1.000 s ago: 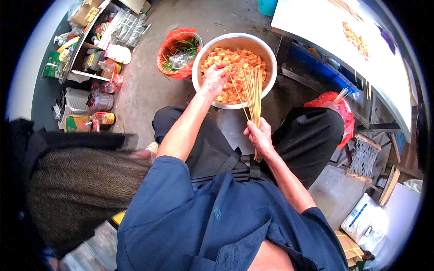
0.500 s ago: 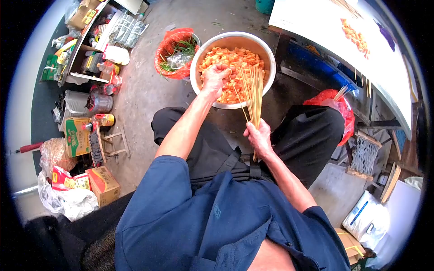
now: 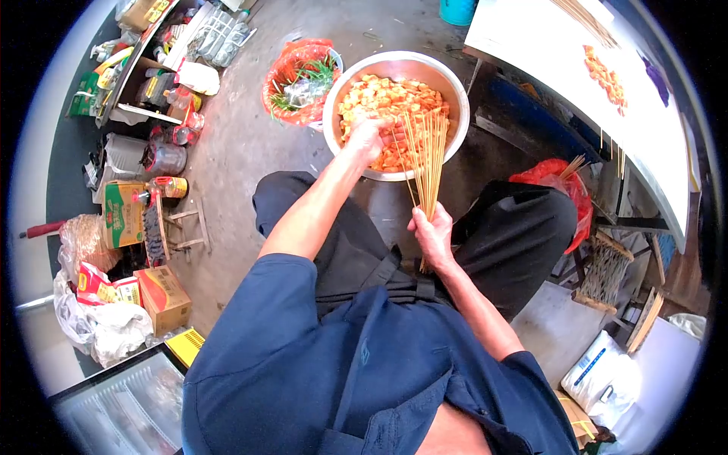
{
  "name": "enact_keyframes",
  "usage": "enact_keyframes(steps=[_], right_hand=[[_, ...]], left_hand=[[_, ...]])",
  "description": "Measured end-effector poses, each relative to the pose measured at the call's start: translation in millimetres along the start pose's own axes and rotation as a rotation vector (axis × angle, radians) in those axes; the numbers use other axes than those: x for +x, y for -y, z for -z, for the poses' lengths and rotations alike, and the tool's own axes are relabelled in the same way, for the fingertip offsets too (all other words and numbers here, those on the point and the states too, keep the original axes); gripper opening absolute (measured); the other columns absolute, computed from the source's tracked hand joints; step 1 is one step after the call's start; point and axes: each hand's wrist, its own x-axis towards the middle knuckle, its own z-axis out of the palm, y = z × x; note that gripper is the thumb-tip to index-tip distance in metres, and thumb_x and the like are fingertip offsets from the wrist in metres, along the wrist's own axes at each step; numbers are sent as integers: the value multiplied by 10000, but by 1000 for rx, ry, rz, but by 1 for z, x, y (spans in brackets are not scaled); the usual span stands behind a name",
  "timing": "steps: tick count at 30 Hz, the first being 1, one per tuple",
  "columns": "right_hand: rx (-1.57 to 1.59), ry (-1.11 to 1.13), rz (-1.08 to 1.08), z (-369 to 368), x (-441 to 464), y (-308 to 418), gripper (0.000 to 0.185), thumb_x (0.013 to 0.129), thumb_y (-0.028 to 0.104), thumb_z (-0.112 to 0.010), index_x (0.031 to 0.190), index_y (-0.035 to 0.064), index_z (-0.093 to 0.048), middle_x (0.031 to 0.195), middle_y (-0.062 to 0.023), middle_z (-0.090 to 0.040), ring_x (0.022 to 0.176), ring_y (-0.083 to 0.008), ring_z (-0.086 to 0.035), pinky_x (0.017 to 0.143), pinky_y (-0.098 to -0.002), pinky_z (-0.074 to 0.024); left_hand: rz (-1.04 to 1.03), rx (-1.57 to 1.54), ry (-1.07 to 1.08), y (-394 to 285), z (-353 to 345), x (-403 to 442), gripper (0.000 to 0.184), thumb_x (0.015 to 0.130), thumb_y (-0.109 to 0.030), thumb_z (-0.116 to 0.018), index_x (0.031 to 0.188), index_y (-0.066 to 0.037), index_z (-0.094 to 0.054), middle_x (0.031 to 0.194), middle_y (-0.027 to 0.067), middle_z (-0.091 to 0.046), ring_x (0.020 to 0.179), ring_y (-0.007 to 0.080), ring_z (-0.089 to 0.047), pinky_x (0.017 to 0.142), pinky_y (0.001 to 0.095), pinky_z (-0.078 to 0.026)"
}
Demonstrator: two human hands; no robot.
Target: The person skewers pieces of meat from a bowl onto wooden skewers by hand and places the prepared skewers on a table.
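Observation:
A metal basin [image 3: 459, 114] on the floor holds many orange-red coated pieces [image 3: 394, 98] that look like meat. My right hand [image 3: 433, 233] is closed around the lower part of a fanned bundle of thin wooden skewers [image 3: 427, 163], whose upper ends reach over the basin. One skewer stands apart at the bundle's left side. Over the basin's left part, my left hand [image 3: 367, 140] is closed near the tip of that skewer. What its fingers pinch is too small and partly hidden to name.
A red bag-lined bucket [image 3: 292, 57] with green stalks stands left of the basin. At the upper right is a white table [image 3: 531, 45] with skewers and orange pieces. A red bag [image 3: 580, 208] lies by my right knee. Shelves and boxes [image 3: 163, 299] line the left side.
A dark, furry shape at the lower left has gone from view, uncovering boxes and a glass-topped case. My left hand has turned and moved slightly. My right hand still holds the bundle.

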Motion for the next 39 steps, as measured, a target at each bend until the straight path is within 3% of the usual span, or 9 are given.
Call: enact_keyframes(steps=[6, 11, 15, 21, 23, 25, 29, 32, 39], right_hand=[[8, -18, 9, -5, -5, -10, 74, 901, 107, -567, 872, 51, -529, 618, 4, -558, 512, -68, -473, 476, -225, -379], [8, -31, -40, -8, -10, -4, 76, 900, 114, -567, 876, 52, -529, 611, 1, -556, 488, -57, -453, 449, -214, -364], [42, -17, -58, -12, -15, -8, 76, 900, 120, -561, 884, 54, -527, 607, -5, -556, 462, -49, -432, 419, -201, -343], [79, -39, -79, -15, -17, -1, 60, 896, 107, -554, 886, 55, -525, 605, -9, -555, 461, -49, -427, 419, -200, -341], [8, -60, -52, -17, -18, -4, 59, 893, 99, -554, 871, 53, -524, 607, -7, -554, 465, -62, -442, 425, -212, -353], [-55, -80, 2, -16, -18, -8, 75, 888, 100, -561, 851, 48, -523, 603, -10, -557, 475, -77, -466, 439, -228, -375], [-285, -182, 112, -12, -9, -17, 120, 866, 105, -588, 804, 27, -522, 587, -37, -570, 515, -122, -546, 496, -286, -448], [-406, -201, 150, -14, -3, 3, 124, 854, 108, -598, 812, 17, -527, 582, -62, -578, 534, -137, -574, 527, -310, -471], [-380, -201, 164, -13, 2, 0, 121, 836, 108, -624, 826, 18, -544, 604, -53, -584, 552, -123, -573, 544, -296, -475]], left_hand=[[-5, 43, -62, 12, 11, 8, 151, 810, 22, -568, 953, 18, -521, 912, 197, -633, 755, 323, -661, 612, 424, -577], [67, 82, 60, 7, 12, 2, 186, 796, 43, -562, 970, 24, -501, 856, 194, -629, 716, 331, -668, 593, 409, -577], [-1, 123, -15, 5, 8, -7, 159, 800, 40, -551, 955, 44, -518, 862, 204, -635, 722, 332, -668, 594, 408, -576], [41, 218, -4, 0, 4, -14, 76, 830, 20, -528, 893, 50, -498, 852, 211, -650, 706, 290, -679, 573, 347, -573], [41, 229, -13, 2, 4, -15, 81, 830, 20, -533, 896, 51, -499, 854, 214, -650, 699, 288, -679, 562, 344, -573], [53, 307, -41, 1, 5, -14, 186, 837, 29, -541, 1002, 52, -460, 899, 195, -621, 725, 302, -666, 614, 382, -585], [80, 271, 12, 2, 12, -8, 160, 836, 38, -544, 963, 46, -448, 870, 198, -619, 697, 305, -664, 582, 381, -582], [-31, 190, -117, 1, 5, -12, 135, 845, 37, -543, 929, 33, -438, 840, 193, -618, 684, 304, -664, 566, 381, -581], [-122, 173, -155, -5, 8, -8, 153, 865, 33, -527, 1004, 4, -469, 857, 165, -621, 688, 286, -669, 571, 376, -582]])
